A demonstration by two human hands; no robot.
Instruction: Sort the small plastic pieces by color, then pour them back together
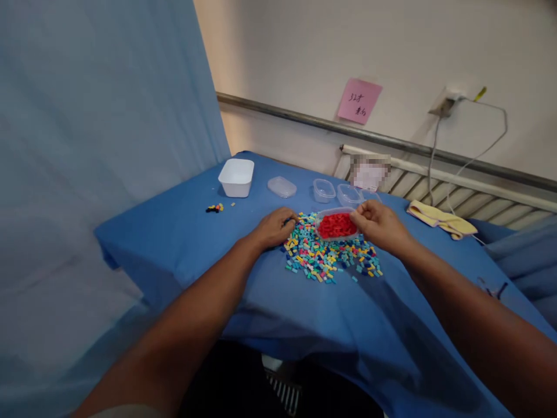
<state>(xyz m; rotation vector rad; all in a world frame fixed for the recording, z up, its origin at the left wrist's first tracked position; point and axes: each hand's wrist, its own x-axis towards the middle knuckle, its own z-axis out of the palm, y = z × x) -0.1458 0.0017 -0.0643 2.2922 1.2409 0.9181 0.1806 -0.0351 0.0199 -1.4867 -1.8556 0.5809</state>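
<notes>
Near the table's middle lies a spread pile of small coloured bricks (322,261), mostly teal, blue, yellow and green with a few pink ones. My right hand (378,223) pinches the right rim of a clear plastic container with red bricks (336,226) inside, held tilted over the pile's far part. At the pile's left edge rests my left hand (276,227), fingers loosely bent and touching the bricks, with a gap between thumb and forefinger. No brick shows in that gap, though the fingertips are partly hidden.
A white tub (237,179) stands at the back left, with a few black and yellow bricks (214,208) in front. Clear lids (282,187) and several clear containers (324,190) line the back. A yellow cloth (441,219) lies by the radiator (409,181). A cable hangs from the wall socket.
</notes>
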